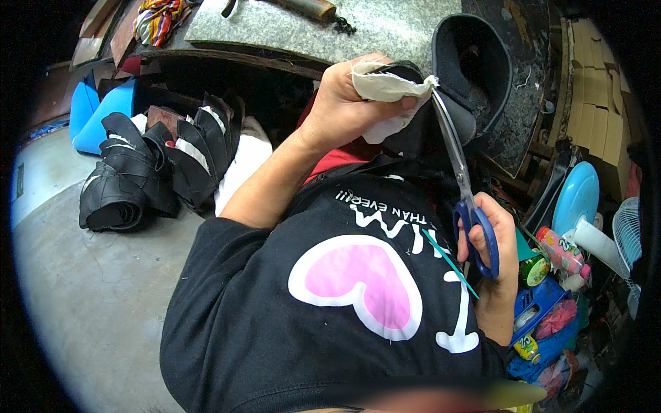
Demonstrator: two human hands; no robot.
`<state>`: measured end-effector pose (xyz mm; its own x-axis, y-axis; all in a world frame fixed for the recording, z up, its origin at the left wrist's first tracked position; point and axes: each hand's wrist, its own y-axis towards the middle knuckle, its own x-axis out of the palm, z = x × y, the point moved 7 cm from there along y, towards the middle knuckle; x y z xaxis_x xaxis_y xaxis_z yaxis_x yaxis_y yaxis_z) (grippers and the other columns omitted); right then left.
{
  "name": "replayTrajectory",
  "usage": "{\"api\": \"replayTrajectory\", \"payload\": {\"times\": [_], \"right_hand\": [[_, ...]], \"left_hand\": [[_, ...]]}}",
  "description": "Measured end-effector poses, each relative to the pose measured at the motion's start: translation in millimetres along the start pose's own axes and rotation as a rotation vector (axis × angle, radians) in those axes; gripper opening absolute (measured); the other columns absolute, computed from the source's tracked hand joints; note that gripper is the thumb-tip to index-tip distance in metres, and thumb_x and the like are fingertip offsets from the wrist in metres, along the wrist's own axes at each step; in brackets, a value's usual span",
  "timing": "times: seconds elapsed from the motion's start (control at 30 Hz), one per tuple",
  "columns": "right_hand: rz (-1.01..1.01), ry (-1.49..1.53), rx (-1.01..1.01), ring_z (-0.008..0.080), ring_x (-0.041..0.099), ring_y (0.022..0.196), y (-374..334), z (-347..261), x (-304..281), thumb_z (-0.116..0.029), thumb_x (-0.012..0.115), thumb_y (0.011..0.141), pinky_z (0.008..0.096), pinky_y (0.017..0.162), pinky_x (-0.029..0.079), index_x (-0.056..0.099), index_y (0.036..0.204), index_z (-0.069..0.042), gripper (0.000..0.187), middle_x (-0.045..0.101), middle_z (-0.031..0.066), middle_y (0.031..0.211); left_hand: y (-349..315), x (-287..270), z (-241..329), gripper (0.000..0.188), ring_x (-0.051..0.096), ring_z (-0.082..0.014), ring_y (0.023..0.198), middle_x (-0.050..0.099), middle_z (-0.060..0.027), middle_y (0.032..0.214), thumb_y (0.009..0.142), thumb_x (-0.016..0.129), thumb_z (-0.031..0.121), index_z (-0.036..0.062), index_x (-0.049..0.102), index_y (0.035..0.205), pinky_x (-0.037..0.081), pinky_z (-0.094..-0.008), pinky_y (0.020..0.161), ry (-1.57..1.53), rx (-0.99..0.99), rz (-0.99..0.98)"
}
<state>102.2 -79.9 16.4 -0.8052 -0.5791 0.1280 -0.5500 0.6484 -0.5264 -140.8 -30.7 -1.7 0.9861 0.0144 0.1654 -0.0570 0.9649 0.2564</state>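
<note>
My left hand (341,103) is closed around a piece of off-white fabric (389,88) with a black layer inside it, held up over my lap. Loose threads stick out along the fabric's frayed edge. In my right hand (501,241) is a pair of scissors (454,155), fingers through the blue handles. The long metal blades point up and away, their tips at the fabric's right corner; I cannot tell whether they are cutting it. A thin teal strip (451,265) lies across my black shirt beside the right wrist.
Ahead stands a bench with a grey slab (261,31), a wooden-handled tool (310,8) and a black curved boot-like piece (475,65). Rolled black pieces (124,179) and a blue sheet (103,113) lie left. A fan (628,234), bottle (563,249) and blue basket (544,303) crowd the right.
</note>
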Motion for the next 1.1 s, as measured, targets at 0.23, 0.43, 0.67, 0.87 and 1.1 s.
{"api": "replayTrajectory", "payload": {"times": [0.23,0.43,0.67,0.87,1.1], "right_hand": [[0.085,-0.084,0.051,0.0063,0.056,0.049,1,7,-6,-0.026,0.078,0.082,0.0174,0.042,0.04,0.052,0.086,-0.001,0.036,0.056,0.0004,0.065],[-0.055,0.057,-0.028,0.0091,0.056,0.047,12,9,2,-0.05,0.073,0.081,0.0187,0.044,0.041,0.053,0.087,0.0,0.055,0.054,0.0016,0.064],[-0.005,-0.02,0.03,0.0088,0.057,0.049,1,-5,-6,-0.057,0.074,0.077,0.0182,0.045,0.041,0.053,0.088,0.0,0.062,0.055,0.0015,0.066],[0.102,0.015,-0.096,0.0048,0.056,0.052,-2,-20,-8,-0.036,0.086,0.07,0.0167,0.046,0.042,0.053,0.09,0.0,0.053,0.055,-0.0015,0.064],[0.113,-0.066,-0.251,0.0087,0.053,0.044,8,-21,2,-0.073,0.07,0.068,0.0188,0.04,0.037,0.053,0.088,-0.002,0.076,0.053,0.0011,0.062]], "left_hand": [[0,2,1,0.016,0.064,-0.008,0.079,0.07,-0.0032,0.085,0.081,0.077,0.007,0.003,0.068,0.094,0.052,-0.0231,0.07,-0.005,-0.031,-0.012],[1,-1,-19,0.016,0.067,-0.012,0.081,0.071,-0.0062,0.089,0.078,0.075,0.003,0.0011,0.071,0.094,0.053,-0.0252,0.073,-0.277,-0.165,0.062],[10,-2,-2,0.019,0.067,-0.0133,0.084,0.071,-0.0061,0.089,0.077,0.075,0.0,0.0,0.069,0.095,0.054,-0.0276,0.075,-0.065,-0.124,-0.042],[46,13,101,0.033,0.067,-0.0264,0.077,0.068,-0.0075,0.084,0.06,0.078,0.008,0.0056,0.069,0.092,0.053,-0.0314,0.068,0.607,0.651,-0.349],[33,48,143,0.016,0.055,-0.0115,0.074,0.053,0.0097,0.076,0.063,0.065,0.027,0.0225,0.06,0.077,0.045,-0.0257,0.059,1.139,1.116,-0.236]]}}
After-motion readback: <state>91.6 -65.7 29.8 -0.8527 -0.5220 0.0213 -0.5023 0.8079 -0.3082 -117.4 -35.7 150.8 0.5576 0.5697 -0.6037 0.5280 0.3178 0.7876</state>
